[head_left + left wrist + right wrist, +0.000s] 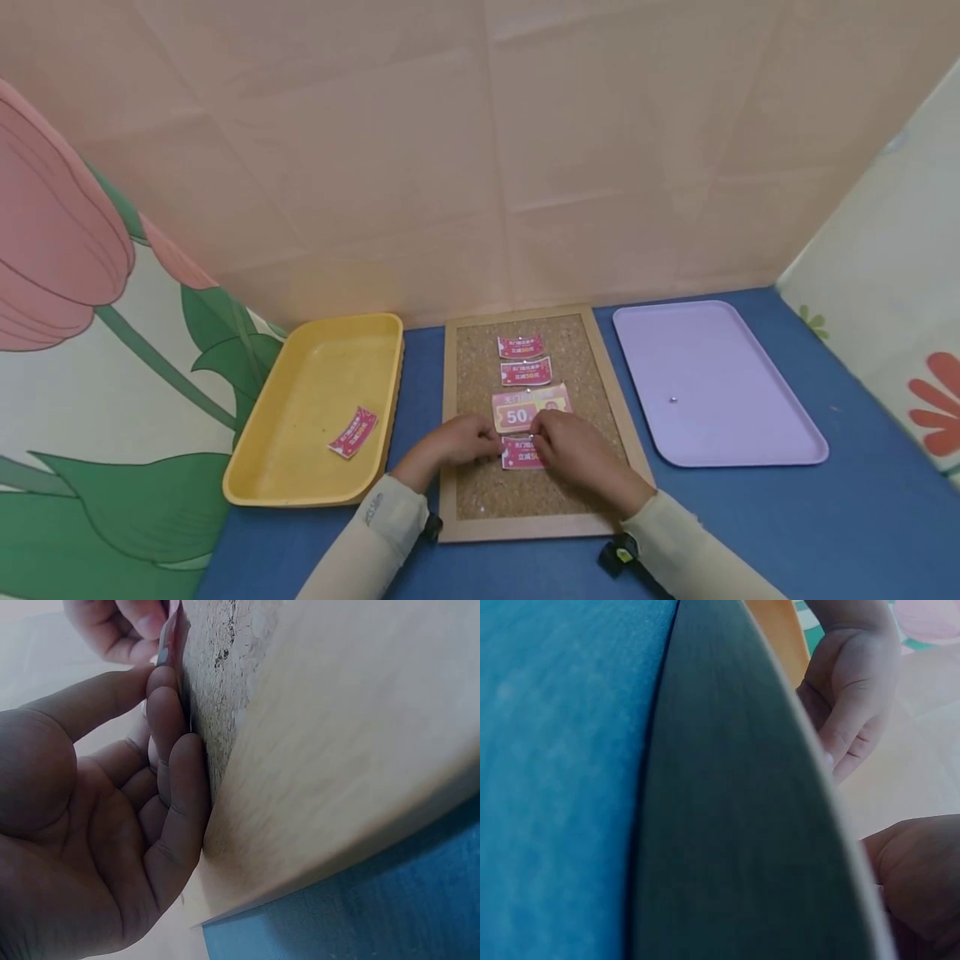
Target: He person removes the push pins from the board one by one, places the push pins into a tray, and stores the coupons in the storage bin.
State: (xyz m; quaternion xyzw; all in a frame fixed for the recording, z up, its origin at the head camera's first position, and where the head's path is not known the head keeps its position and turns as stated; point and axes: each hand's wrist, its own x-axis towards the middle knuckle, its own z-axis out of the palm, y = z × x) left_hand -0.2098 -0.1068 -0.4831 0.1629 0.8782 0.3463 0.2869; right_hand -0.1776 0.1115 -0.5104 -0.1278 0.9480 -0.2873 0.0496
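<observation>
A small pink-red coupon (519, 455) lies low on the framed corkboard (491, 500). My left hand (467, 440) pinches its left edge between thumb and fingertips, the other fingers loosely bent by the cork. On the opposite side my right hand (581, 454) grips the right edge with curled fingers, covering that end. Just above is a larger pink and yellow coupon (517, 414) marked 50, partly behind the right fingers. Farther up, two more small coupons, an upper one (521, 346) and a lower one (525, 372), sit in the same column.
To the left, a yellow tray (315, 367) holds one loose pink-red coupon (353, 432). A lilac tray (697, 358) stands on the right with a small shiny pin-like piece (673, 400) in it. Blue cloth (750, 517) covers the table, and a peach sheet (487, 167) rises behind.
</observation>
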